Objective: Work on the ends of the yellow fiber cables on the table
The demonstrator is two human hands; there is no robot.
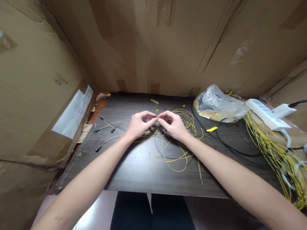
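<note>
Over the middle of the dark table, my left hand [143, 123] and my right hand [174, 125] meet fingertip to fingertip, both in a pinch. Between the right fingertips shows a small yellow piece [158, 117]. What the left fingers pinch is too small to make out; a dark spot shows at their tips. Thin yellow wires [177, 159] lie looped under and around the right hand. Left of my left hand, several cables end in black connectors [98, 149]. Beyond the fingertips are a short row of small yellow pieces [154, 101] and a few loose ones.
Cardboard walls [144, 42] enclose the table [130, 168] at the back and sides. On the right are a clear plastic bag [217, 102], a white power strip [268, 113], a black cable [231, 150] with a yellow tag [212, 129], and a hanging bundle of yellow wires [273, 156].
</note>
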